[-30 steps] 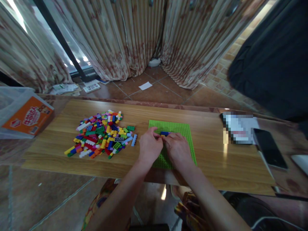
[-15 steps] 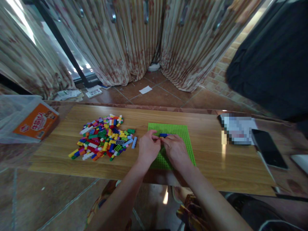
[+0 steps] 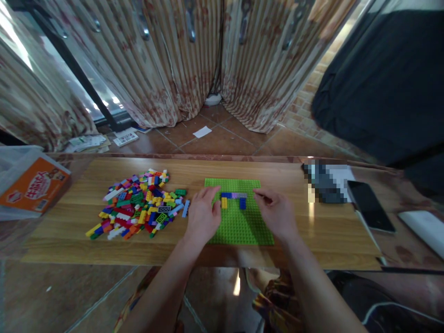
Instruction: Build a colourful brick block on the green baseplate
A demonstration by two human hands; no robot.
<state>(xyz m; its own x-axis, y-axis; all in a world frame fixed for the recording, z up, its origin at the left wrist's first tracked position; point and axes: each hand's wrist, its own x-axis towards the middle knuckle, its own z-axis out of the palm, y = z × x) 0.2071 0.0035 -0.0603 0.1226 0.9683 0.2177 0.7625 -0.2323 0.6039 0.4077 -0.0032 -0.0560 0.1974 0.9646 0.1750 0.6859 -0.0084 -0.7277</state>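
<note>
A green studded baseplate (image 3: 248,229) lies on the wooden table between my hands. On its upper part runs a short row of bricks: a blue brick (image 3: 226,195), a purple brick (image 3: 235,195) and a greyish one (image 3: 242,196). Below the row's left end sits a yellow brick (image 3: 224,203), and below its right part a second blue brick (image 3: 242,204). My left hand (image 3: 204,216) is over the plate's left edge, thumb and fingers apart, holding nothing. Over the right edge is my right hand (image 3: 276,213), fingers loosely curled and apart, with nothing visible in them.
A pile of mixed toy bricks (image 3: 138,206) spreads over the table's left part. Farther left stands a clear tub with an orange label (image 3: 38,185). At the right are a blurred dark item on papers (image 3: 326,187) and a black phone (image 3: 371,206). Curtains (image 3: 173,83) hang beyond.
My hands were together over the bricks on the plate; now they have moved apart to its two sides, uncovering the brick row. The view has shifted slightly to the right.
</note>
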